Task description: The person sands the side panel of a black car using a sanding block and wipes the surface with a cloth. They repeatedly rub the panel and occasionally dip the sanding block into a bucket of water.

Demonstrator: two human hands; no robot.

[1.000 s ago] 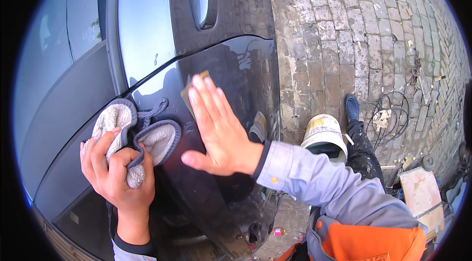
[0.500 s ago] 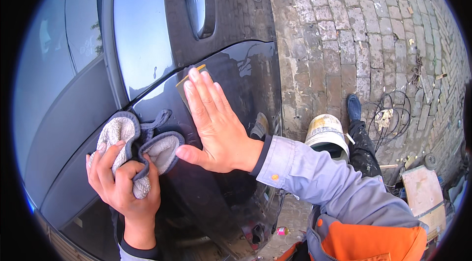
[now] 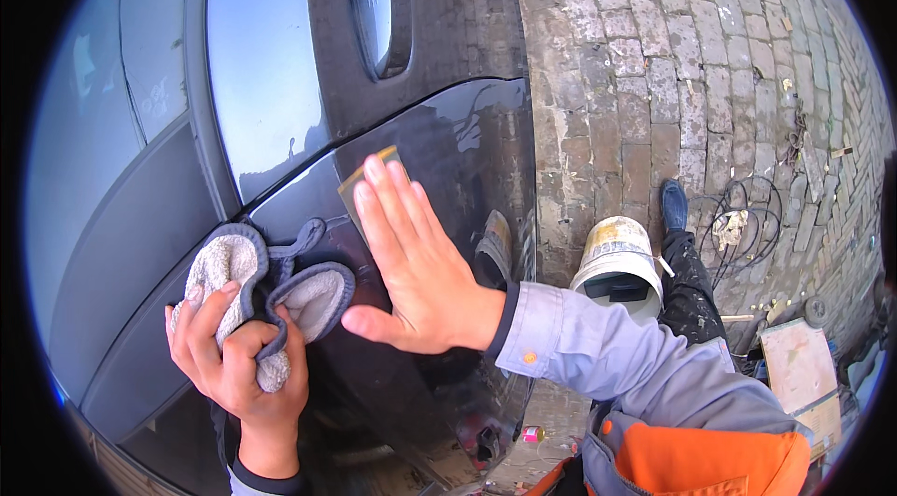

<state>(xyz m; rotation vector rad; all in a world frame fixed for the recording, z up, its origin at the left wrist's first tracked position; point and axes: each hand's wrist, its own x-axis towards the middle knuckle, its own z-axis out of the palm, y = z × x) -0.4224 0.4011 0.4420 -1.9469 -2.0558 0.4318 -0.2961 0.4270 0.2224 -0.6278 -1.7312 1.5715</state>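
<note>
My right hand [image 3: 420, 281] lies flat with its fingers stretched out on a dark, glossy car panel [image 3: 458, 188], just below a door seam. Under its fingertips shows the yellowish edge of a thin flat sheet [image 3: 386, 156], perhaps sandpaper; the palm hides most of it. To the left, my left hand [image 3: 245, 356] is closed round a bunched grey cloth [image 3: 227, 264] with dark edging. The cloth's folds and a loose loop of the edging rest against the car beside my right thumb.
A door handle [image 3: 381, 20] juts out above the seam. A white, stained bucket [image 3: 617, 258] stands on the brick paving [image 3: 635, 104], beside a shoe [image 3: 674, 206]. Further right are a coiled black cable [image 3: 759, 239] and a board [image 3: 802, 370].
My right hand has slid a short way toward me over the panel, with the sheet under its fingers, away from the seam. My left hand keeps its hold on the cloth.
</note>
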